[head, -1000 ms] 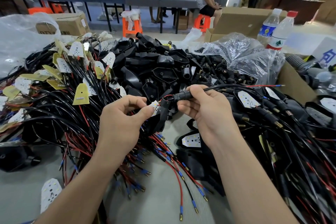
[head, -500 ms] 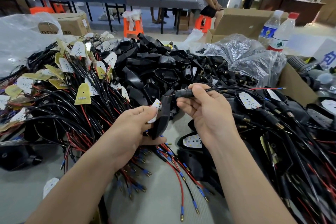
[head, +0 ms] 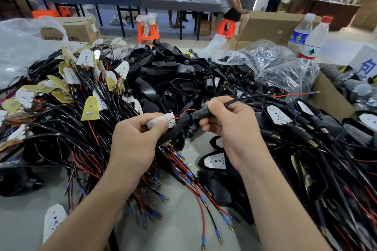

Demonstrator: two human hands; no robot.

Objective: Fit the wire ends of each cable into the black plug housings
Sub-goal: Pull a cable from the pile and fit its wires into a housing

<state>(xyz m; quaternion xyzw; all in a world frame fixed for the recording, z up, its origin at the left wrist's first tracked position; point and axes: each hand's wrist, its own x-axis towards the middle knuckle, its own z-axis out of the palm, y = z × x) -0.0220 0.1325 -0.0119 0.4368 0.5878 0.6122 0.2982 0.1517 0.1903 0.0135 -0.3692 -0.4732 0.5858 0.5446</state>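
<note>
My left hand (head: 134, 140) grips a black plug housing (head: 177, 128) and pinches a small white LED board (head: 161, 120) against it with the thumb. My right hand (head: 228, 126) pinches the black stem of the cable (head: 201, 113) where it enters the housing. A thin red wire (head: 184, 111) loops from the board to the stem. The cable runs on to the right and ends in a red wire with a blue tip (head: 312, 92). Much of the housing is hidden under my left fingers.
A heap of empty black housings (head: 173, 79) lies behind my hands. Cables with white and yellow boards (head: 67, 96) pile at the left, assembled units (head: 306, 128) at the right. Clear bags (head: 275, 63), a cardboard box (head: 328, 96) and two water bottles (head: 312, 34) stand at back right.
My left hand has turned the housing and brought the white board up flat under its thumb. The right hand keeps its hold on the cable stem, nearly still.
</note>
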